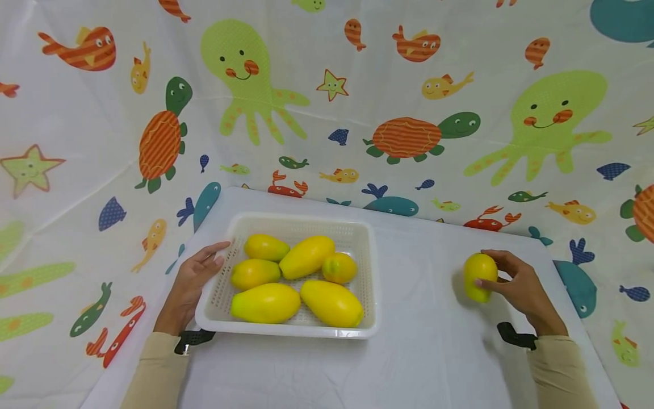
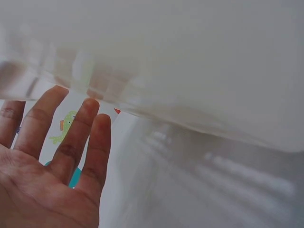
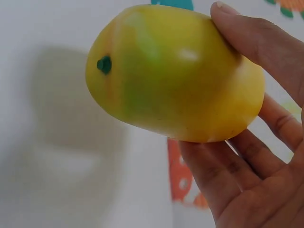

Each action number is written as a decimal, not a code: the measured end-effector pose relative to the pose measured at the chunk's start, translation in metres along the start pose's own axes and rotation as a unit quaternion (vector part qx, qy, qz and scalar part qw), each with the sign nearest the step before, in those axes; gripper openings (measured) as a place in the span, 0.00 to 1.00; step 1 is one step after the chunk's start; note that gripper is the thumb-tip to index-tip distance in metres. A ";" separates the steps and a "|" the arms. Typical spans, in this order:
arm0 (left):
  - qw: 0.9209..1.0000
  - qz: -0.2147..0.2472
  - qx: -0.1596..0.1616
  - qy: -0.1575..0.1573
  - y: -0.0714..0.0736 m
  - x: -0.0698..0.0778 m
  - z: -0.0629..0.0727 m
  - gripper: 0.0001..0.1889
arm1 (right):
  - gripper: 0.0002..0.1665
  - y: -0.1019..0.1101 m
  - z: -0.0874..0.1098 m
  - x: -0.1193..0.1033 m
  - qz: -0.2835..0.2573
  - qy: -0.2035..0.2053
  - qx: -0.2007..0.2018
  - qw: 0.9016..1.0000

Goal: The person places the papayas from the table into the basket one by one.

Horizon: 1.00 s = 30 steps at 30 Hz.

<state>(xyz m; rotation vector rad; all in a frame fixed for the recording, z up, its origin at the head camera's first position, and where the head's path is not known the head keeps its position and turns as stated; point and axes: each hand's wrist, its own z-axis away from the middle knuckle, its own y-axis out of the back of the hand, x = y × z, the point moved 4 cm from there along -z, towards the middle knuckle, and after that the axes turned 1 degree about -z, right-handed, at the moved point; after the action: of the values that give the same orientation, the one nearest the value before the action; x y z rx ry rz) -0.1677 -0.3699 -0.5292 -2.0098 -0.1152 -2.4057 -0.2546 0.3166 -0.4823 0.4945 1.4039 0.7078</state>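
My right hand (image 1: 521,287) holds a yellow mango (image 1: 479,277) over the right part of the table. In the right wrist view, thumb and fingers grip the mango (image 3: 175,76) at its rounder end; its small green stem points away from the palm. My left hand (image 1: 191,287) is at the left side of a white perforated basket (image 1: 286,328). The left wrist view shows the fingers (image 2: 71,137) extended, their tips right at the basket's side (image 2: 190,71). Inside the basket lie several yellow fruits, including a large one (image 1: 265,304) at the front.
A white cloth covers the table (image 1: 419,352). Behind and beside it hangs a white curtain (image 1: 306,68) printed with sea animals. A dark wrist camera strap (image 1: 516,336) sits at the right cuff, another (image 1: 194,339) at the left.
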 end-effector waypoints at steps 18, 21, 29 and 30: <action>1.000 -0.004 0.003 0.004 0.001 -0.001 0.000 0.32 | 0.44 -0.035 -0.019 -0.119 -0.042 0.140 0.017 0.989; 1.000 -0.005 0.003 0.005 0.001 -0.001 0.000 0.32 | 0.44 -0.040 -0.022 -0.136 -0.052 0.156 0.017 0.986; 1.000 -0.004 0.001 0.009 0.000 0.000 0.002 0.33 | 0.43 -0.056 -0.033 -0.173 -0.085 0.184 0.016 0.979; 1.000 -0.004 0.001 0.009 0.000 0.000 0.002 0.33 | 0.43 -0.058 -0.034 -0.177 -0.089 0.189 0.014 0.978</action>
<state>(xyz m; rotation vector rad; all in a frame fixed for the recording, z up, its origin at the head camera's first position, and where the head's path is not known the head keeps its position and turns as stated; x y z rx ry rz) -0.1657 -0.3697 -0.5285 -1.9901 -0.1251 -2.4267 -0.2826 0.1481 -0.4008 0.2561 1.7928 0.6580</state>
